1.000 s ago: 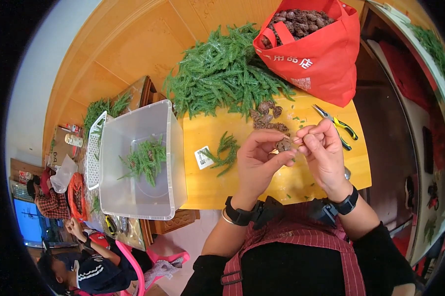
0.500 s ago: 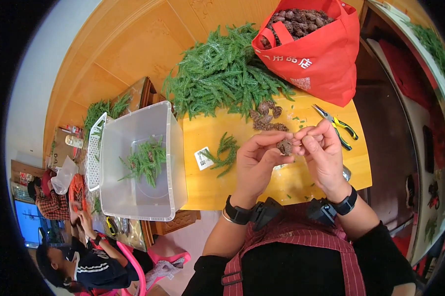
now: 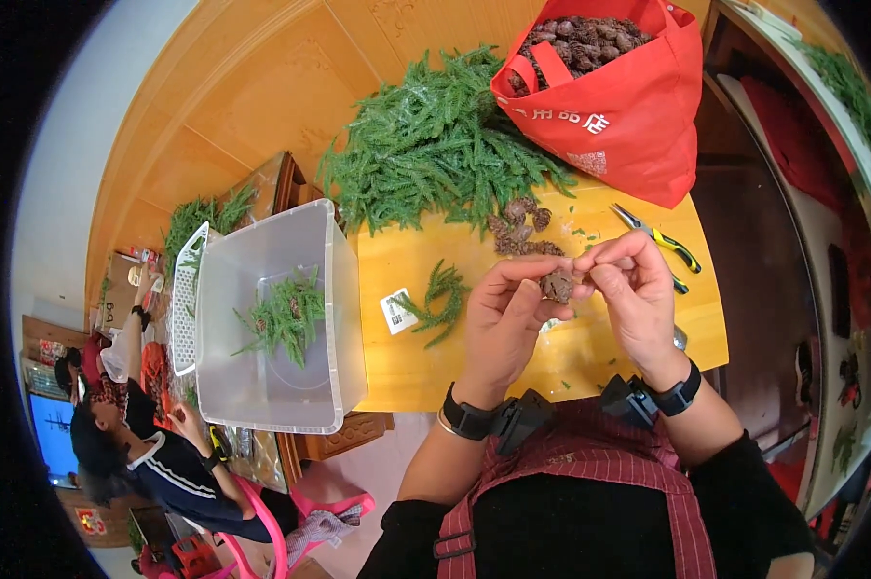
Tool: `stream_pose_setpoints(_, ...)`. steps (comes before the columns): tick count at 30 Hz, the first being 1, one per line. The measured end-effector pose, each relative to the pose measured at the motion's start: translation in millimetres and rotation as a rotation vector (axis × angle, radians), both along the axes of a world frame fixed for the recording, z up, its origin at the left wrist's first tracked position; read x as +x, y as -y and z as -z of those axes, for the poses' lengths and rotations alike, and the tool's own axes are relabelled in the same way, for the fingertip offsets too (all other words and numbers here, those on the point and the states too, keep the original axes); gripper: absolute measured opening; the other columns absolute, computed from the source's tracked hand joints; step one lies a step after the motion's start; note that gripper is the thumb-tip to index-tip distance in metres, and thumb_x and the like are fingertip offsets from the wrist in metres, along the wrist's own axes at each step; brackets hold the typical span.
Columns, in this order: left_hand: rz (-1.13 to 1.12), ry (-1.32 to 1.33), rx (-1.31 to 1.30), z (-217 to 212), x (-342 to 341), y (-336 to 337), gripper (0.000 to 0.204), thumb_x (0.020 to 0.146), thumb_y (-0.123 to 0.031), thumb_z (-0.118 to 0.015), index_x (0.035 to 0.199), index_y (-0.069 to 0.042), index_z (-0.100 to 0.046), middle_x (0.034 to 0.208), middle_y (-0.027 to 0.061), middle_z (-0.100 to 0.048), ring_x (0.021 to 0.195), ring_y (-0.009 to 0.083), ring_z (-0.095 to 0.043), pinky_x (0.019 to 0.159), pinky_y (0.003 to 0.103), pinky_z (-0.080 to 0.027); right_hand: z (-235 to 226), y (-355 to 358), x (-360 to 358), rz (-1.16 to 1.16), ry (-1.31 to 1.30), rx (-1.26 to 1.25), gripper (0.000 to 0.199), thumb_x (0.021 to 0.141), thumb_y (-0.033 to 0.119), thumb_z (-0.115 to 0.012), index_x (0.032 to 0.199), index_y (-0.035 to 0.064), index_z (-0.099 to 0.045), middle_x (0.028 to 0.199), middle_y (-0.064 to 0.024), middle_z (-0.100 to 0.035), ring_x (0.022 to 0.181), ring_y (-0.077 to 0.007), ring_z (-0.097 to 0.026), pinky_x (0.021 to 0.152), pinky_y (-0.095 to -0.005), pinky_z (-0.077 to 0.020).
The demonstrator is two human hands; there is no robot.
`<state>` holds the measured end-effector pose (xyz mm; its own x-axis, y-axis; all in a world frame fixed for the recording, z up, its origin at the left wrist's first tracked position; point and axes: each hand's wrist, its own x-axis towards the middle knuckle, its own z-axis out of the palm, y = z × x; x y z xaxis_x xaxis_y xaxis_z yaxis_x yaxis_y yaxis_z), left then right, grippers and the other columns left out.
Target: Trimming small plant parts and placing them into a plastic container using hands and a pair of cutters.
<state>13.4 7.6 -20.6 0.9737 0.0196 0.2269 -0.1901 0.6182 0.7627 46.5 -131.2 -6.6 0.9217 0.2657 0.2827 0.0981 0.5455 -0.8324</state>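
Observation:
Above the yellow table (image 3: 407,372), a brown pine cone (image 3: 557,287) is pinched between the thumb and fingers of my left hand (image 3: 501,323). My right hand (image 3: 638,304) is closed right beside it, thumb against forefinger, at the cone's right side; what lies between those fingertips is too small to make out. Several loose pine cones (image 3: 520,227) lie just beyond my hands. A green artificial pine sprig (image 3: 443,301) rests left of my left hand, by a white label card (image 3: 397,311). Yellow-and-black pliers (image 3: 675,253) lie past my right hand, partly hidden by it.
A red bag (image 3: 628,125) full of pine cones stands at the back right, beside a heap of green sprigs (image 3: 435,145). Left of the table, a clear plastic bin (image 3: 349,318) holds a sprig bunch with cones. A co-worker (image 3: 175,473) sits at the far left.
My hands stay almost in place around the pine cone, with my right hand shifted slightly. At the left, the co-worker has leaned away and stretched an arm toward the far table.

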Motion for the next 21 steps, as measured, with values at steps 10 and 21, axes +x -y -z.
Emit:
stream_pose_setpoints(10,0.083,0.033,-0.015,2.4,1.9,-1.2,0.024,0.089,-0.022,-0.049,0.102,-0.002,-0.052,0.104,0.0141,-0.056,0.078,0.0205,-0.059,0.057,0.020,-0.044,0.0,4.1,10.6,-0.074,0.032,-0.061,0.007,0.086,0.006,-0.051,0.088,0.0041,-0.044,0.089,-0.0103,-0.053,0.075,-0.0140,-0.053,0.065,-0.0249,-0.0479)
stream_pose_setpoints(21,0.204,-0.012,-0.077,0.5,2.4,-6.1,0.025,0.087,-0.023,-0.053,0.098,-0.001,-0.055,0.098,0.0139,-0.060,0.076,0.0199,-0.061,0.055,0.022,-0.043,-1.1,3.2,9.4,-0.130,0.032,-0.070,0.009,0.086,0.009,-0.053,0.089,0.0039,-0.048,0.088,-0.0094,-0.054,0.073,-0.0117,-0.051,0.065,-0.0229,-0.0454)
